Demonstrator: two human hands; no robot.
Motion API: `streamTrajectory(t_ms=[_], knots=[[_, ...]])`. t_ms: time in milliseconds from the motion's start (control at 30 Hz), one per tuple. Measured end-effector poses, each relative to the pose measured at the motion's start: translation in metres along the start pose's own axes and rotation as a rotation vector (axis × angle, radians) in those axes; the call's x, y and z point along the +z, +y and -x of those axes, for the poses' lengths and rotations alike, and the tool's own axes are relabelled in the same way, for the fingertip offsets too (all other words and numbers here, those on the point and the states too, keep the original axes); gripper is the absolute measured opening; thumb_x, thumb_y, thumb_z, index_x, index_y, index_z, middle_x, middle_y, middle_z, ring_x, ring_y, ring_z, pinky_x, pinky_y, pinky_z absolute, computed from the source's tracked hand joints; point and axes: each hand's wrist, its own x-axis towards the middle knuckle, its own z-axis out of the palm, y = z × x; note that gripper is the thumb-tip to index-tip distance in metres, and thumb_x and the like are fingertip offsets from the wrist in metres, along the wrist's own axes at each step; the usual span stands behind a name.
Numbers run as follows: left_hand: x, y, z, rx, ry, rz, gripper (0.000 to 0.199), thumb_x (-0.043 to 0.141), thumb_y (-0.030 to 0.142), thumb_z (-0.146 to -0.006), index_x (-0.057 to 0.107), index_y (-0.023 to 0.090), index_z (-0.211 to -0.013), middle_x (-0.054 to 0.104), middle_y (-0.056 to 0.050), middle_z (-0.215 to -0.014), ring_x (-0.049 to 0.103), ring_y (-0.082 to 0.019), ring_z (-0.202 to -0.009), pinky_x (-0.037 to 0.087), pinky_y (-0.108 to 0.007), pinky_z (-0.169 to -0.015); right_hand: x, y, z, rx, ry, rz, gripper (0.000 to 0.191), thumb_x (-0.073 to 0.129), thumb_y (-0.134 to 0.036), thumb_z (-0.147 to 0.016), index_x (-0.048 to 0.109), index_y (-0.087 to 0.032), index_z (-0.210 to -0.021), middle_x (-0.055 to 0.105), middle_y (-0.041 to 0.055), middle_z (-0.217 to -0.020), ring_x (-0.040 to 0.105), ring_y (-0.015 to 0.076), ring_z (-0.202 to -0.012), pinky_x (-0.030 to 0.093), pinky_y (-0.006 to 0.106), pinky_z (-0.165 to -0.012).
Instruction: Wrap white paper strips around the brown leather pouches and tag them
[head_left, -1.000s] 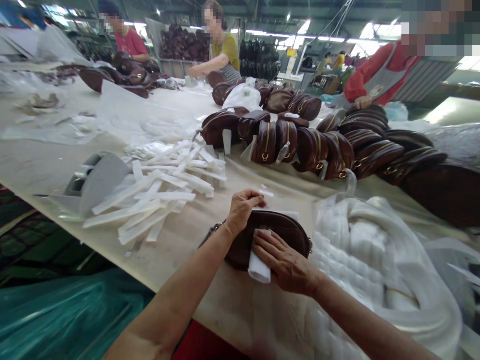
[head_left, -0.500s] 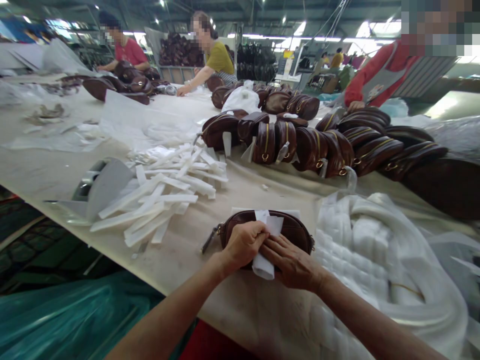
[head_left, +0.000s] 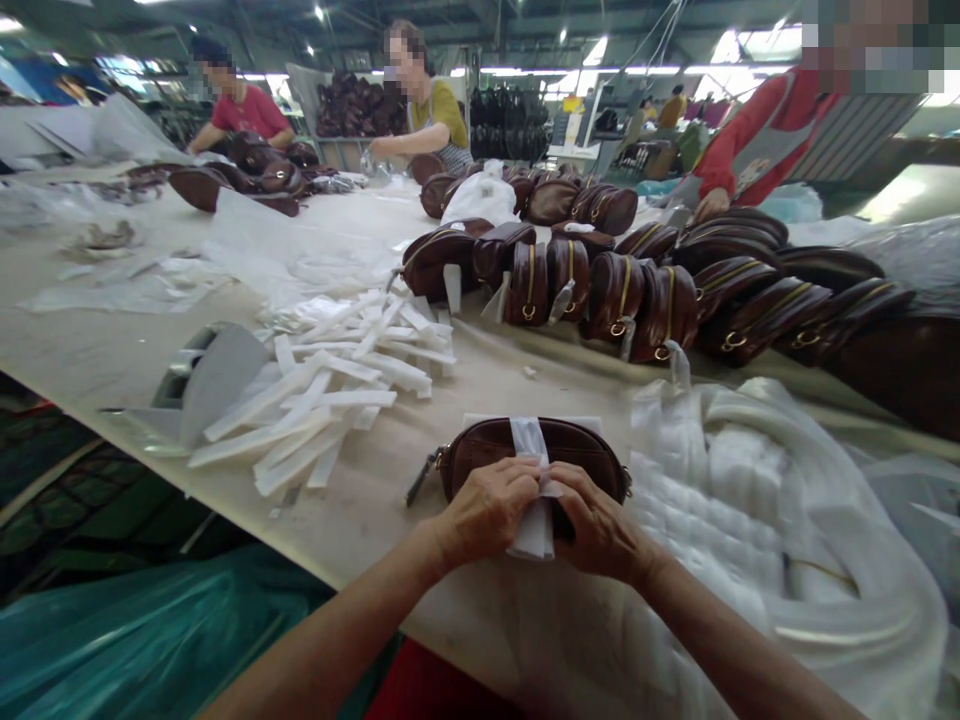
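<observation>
Well, over on the left a teal plastic sheet (head_left: 150, 630) gleamed below the edge of the counter (head_left: 360, 515)! Just inboard stood a grey, round-sided object (head_left: 229, 385), and right beside it, white strips (head_left: 330, 395) in a loose criss-cross heap. Then the action: a dark brown bag (head_left: 472, 450) lay near the counter's front edge, the left hand (head_left: 491, 505) over it, fingers bunched narrow, pinching the white band (head_left: 529, 437) across the bag's middle. The right hand (head_left: 596, 520) met it there, thumb and fingers closed on that same band! Behind ran a row of brown bags (head_left: 619, 295), and rightward sprawled puffy plastic wrap (head_left: 739, 545).
</observation>
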Motion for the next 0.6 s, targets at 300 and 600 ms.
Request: streamTrajectory(t_ms=[300, 600], knots=[[-0.008, 0.002, -0.001, 0.048, -0.085, -0.056, 0.024, 0.036, 0.013, -0.090, 0.056, 0.014, -0.078, 0.066, -0.009, -0.088, 0.063, -0.016, -0.091, 0.050, -0.027, -0.089, -0.002, 0.000, 0.002, 0.092, -0.011, 0.030, 0.067, 0.051, -0.013, -0.074, 0.030, -0.009, -0.137, 0.047, 0.0205, -0.123, 0.047, 0.0292, -0.118, 0.050, 0.044, -0.092], [-0.024, 0.011, 0.001, 0.077, -0.266, -0.028, 0.029, 0.033, 0.021, -0.095, 0.059, 0.012, -0.102, 0.064, -0.011, -0.108, 0.055, -0.018, -0.112, 0.041, -0.031, -0.103, 0.001, 0.003, 0.003, 0.013, -0.021, 0.060, 0.054, 0.050, -0.014, -0.072, 0.046, -0.010, -0.125, 0.056, 0.0171, -0.114, 0.052, 0.0287, -0.107, 0.051, 0.046, -0.087]])
